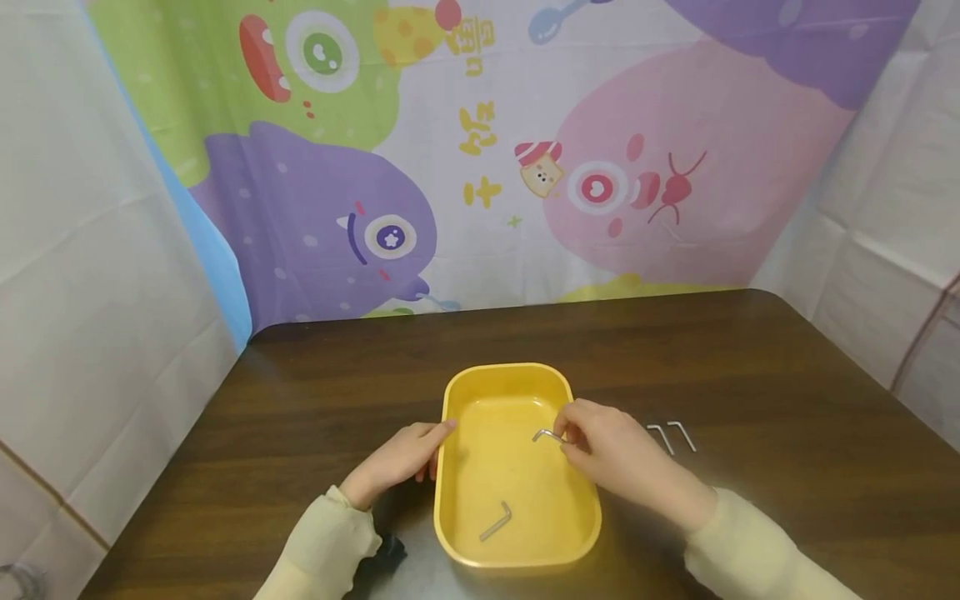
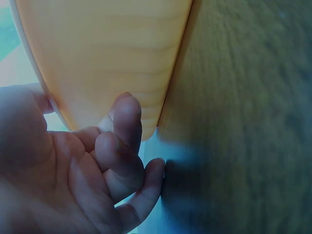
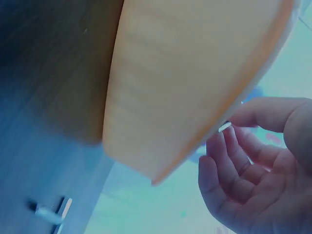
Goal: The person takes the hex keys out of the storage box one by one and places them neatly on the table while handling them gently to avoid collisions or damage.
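A yellow plastic bin stands on the table. My left hand holds its left side, the thumb on the rim and the fingers bent by the outer wall, as the left wrist view shows. Over the bin's right rim, my right hand pinches a silver hex key between thumb and fingers, its bent end above the bin floor. Only a small bit of that key shows in the right wrist view. Another hex key lies on the bin floor near the front.
Right of the bin, two hex keys lie side by side on the dark wood table, one left and one right. A black object sits by the left sleeve. Behind the table hangs a cartoon-print curtain.
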A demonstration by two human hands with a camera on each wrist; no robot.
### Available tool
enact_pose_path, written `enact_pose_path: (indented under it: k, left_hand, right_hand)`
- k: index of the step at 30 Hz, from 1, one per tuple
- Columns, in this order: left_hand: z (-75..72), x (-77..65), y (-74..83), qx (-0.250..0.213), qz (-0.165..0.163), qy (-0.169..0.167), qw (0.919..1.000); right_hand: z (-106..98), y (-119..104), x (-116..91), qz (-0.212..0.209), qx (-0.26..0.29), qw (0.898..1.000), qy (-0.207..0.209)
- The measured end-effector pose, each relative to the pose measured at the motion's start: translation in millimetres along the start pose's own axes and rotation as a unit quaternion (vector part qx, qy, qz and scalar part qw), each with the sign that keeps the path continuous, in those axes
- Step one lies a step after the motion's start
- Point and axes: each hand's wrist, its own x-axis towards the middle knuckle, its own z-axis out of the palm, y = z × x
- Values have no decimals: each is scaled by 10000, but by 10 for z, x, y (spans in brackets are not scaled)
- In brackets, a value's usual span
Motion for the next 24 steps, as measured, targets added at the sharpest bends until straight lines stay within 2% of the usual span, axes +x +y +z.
enact_pose_path:
  k: [5,9,19,24]
  left_hand:
    - [3,-4,-3,4,0,-4,10000]
    - [1,-2,-9,3,-35,-11,10000]
    - [13,26,-26,-17,-67,0,10000]
    - [9,20,-15,-63,-114,7,9999]
  right_hand:
    - [-66,118,1,290,9,9991,321]
    - [-130,217,0,548,-1,9979,355]
    - [-311,567,-4,1703,-169,9852,69]
    - [-428,778,-36,2241,-349,9735,-276]
